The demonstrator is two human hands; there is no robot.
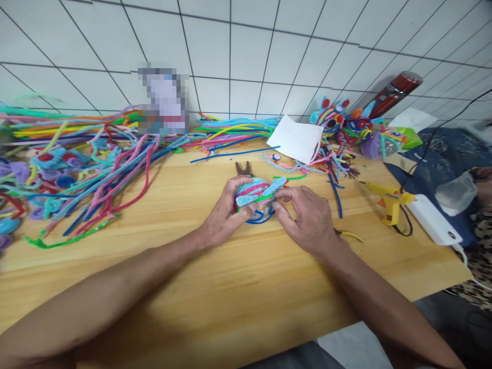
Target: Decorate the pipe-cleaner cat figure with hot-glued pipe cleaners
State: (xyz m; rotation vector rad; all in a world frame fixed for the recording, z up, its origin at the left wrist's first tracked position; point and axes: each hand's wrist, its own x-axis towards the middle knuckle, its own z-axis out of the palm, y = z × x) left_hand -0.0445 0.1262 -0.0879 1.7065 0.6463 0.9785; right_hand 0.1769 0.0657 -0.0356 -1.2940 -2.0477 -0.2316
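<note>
Between my hands is a pipe-cleaner craft piece [251, 189] in striped blue, pink and red, with light blue lobes at its sides. My left hand [226, 210] is closed around its left side, thumb underneath. The fingertips of my right hand [307, 215] pinch a green pipe cleaner [266, 198] that lies across the front of the piece. Just below, partly hidden by the fingers, shows a loop of blue pipe cleaner [258, 220]. Dark-jawed pliers [243, 168] lie right behind the piece, their handles hidden.
Loose pipe cleaners [115, 174] heap up on the left. White paper [295, 139] and finished colourful figures [334, 120] stand along the tiled wall. A yellow glue gun [390, 200] rests by a white power strip [434, 220] at right. A yellow-handled tool [351, 236] lies near my right wrist.
</note>
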